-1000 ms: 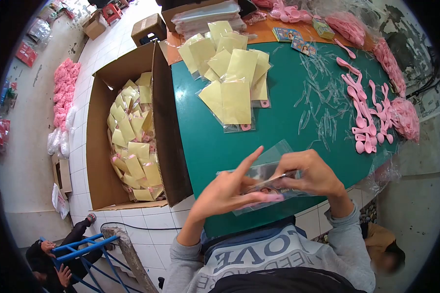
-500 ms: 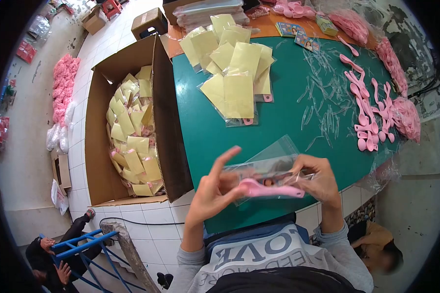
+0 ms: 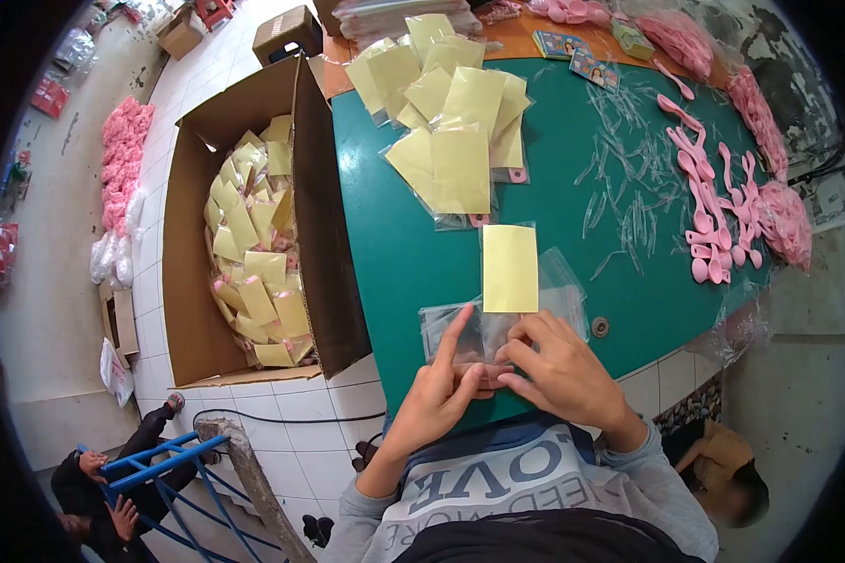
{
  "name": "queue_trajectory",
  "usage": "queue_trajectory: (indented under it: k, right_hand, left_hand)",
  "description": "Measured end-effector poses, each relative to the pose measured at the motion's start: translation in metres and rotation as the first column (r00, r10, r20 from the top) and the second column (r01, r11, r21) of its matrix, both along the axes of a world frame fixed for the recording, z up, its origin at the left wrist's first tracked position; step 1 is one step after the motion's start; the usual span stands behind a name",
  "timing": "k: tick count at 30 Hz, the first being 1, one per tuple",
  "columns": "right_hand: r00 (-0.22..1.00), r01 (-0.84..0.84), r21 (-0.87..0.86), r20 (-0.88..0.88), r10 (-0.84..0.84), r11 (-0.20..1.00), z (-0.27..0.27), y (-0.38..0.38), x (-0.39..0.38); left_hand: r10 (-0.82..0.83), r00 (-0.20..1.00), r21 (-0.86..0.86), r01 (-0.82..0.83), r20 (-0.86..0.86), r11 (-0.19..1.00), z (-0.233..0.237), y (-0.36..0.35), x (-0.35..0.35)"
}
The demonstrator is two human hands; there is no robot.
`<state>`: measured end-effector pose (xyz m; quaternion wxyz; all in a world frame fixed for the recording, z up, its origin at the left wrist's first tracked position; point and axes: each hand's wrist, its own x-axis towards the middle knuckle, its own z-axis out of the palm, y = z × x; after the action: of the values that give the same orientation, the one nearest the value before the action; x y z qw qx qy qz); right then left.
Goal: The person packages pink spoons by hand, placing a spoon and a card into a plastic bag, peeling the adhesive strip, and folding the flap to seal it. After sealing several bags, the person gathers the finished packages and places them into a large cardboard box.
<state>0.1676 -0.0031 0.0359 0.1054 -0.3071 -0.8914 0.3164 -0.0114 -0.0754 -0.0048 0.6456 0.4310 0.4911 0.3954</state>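
Note:
A clear plastic bag with a pale yellow card (image 3: 511, 269) lies upright in front of me on the green table (image 3: 394, 272). Both my hands are at its lower end. My left hand (image 3: 446, 380) has its index finger stretched out, while its thumb and other fingers pinch the clear plastic. My right hand (image 3: 559, 371) has bent fingers gathered at the same plastic edge, touching it. Beneath lie more clear bags (image 3: 565, 298). Beyond them is a pile of bagged yellow cards (image 3: 461, 169). The pink spoon is not visible between my hands.
At the left stands a large cardboard box (image 3: 333, 235) holding many bagged cards. Clear plastic strips (image 3: 629, 188) and pink spoons (image 3: 704, 202) lie on the right. One person (image 3: 113, 497) is at the lower left by a blue metal frame (image 3: 160, 460), another (image 3: 728, 469) at the lower right.
The pink spoon and the bag between my hands have turned over, so the yellow card side now shows. My hands have come closer together at the bag's lower end.

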Motion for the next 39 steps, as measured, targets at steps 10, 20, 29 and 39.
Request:
queue_trajectory:
  k: [10,20,29,39]
  right_hand:
    - [0.994,0.006,-0.015,-0.108,-0.008,1.000,-0.014,-0.006,-0.005]
    - [0.926,-0.338,-0.149,-0.225,0.301,0.929,0.003,-0.002,0.006]
    - [0.789,0.490,-0.141,-0.347,-0.507,0.860,0.048,0.175,0.164]
    - [0.976,0.087,0.090,-0.208,-0.066,0.992,-0.012,0.008,0.029]
  left_hand:
    - [0.017,0.997,0.077,-0.012,-0.074,0.997,-0.002,-0.005,-0.001]
    - [0.165,0.959,0.072,-0.153,-0.230,0.986,0.008,0.008,0.007]
    - [0.138,0.983,0.010,-0.140,0.117,0.990,0.005,0.005,0.001]
    - [0.083,0.995,-0.027,-0.085,-0.062,0.996,0.009,0.001,-0.001]
